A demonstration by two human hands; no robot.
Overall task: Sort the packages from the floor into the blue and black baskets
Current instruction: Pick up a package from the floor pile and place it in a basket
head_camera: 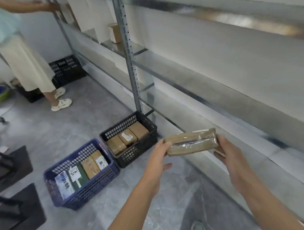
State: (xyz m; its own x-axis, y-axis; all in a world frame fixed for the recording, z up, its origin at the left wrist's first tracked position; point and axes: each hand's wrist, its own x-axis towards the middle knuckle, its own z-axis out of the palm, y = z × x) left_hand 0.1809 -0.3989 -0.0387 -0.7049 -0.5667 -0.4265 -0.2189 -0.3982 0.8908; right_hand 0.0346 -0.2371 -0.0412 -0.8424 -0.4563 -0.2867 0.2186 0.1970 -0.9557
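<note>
The left hand and right hand hold a brown package by its ends in mid-air near the black basket; next, I judge, it must be lowered into that or the blue basket.

Grey marbled floor carries a blue basket at 8 o'clock; a black basket stands just beside it, at its 2 o'clock, near the shelf upright; a black crate stands at 10 o'clock; dark mats lie at 9 o'clock.
</note>
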